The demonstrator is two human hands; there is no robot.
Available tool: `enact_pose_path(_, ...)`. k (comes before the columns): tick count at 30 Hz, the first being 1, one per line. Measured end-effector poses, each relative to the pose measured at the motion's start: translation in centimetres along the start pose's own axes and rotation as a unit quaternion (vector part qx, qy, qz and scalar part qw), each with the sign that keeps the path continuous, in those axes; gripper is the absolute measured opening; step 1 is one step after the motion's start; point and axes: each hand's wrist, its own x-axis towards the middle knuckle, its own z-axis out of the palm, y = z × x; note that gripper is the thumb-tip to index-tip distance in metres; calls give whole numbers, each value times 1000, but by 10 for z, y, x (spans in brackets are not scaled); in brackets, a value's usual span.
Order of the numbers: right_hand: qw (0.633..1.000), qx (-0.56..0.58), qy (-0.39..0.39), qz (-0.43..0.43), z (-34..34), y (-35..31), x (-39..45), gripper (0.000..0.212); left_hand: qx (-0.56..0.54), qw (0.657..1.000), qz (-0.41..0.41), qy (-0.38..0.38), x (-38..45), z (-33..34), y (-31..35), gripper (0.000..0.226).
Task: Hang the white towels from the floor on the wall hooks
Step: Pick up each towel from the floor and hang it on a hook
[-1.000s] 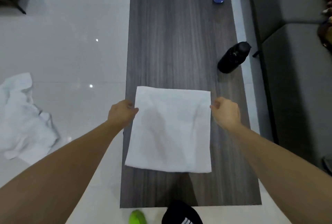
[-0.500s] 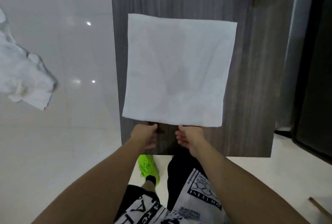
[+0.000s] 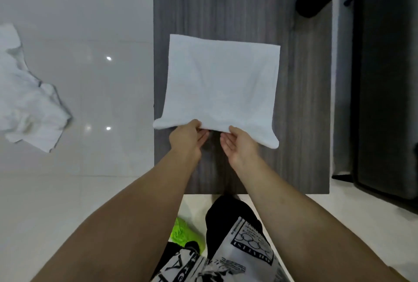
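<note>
Folded white towel (image 3: 220, 82) lies on dark wood table (image 3: 305, 105), near front edge. Left hand (image 3: 186, 139) and right hand (image 3: 238, 145) pinch its near edge, lifting it. Crumpled towel (image 3: 29, 103) waits on floor (image 3: 95, 33). Step: picking up towel. Next: lift it whole, carry to hooks, none in view.

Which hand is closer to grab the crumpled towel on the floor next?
The left hand. The crumpled towel lies on the floor to the left; the right hand is farther away. Both hold the folded towel.
</note>
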Motion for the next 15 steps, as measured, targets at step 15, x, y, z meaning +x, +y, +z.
enact_pose_path(15, 718, -302, -158, -607, 76, 56, -352, 25, 185, 786, 590, 17, -299, -180, 180, 23)
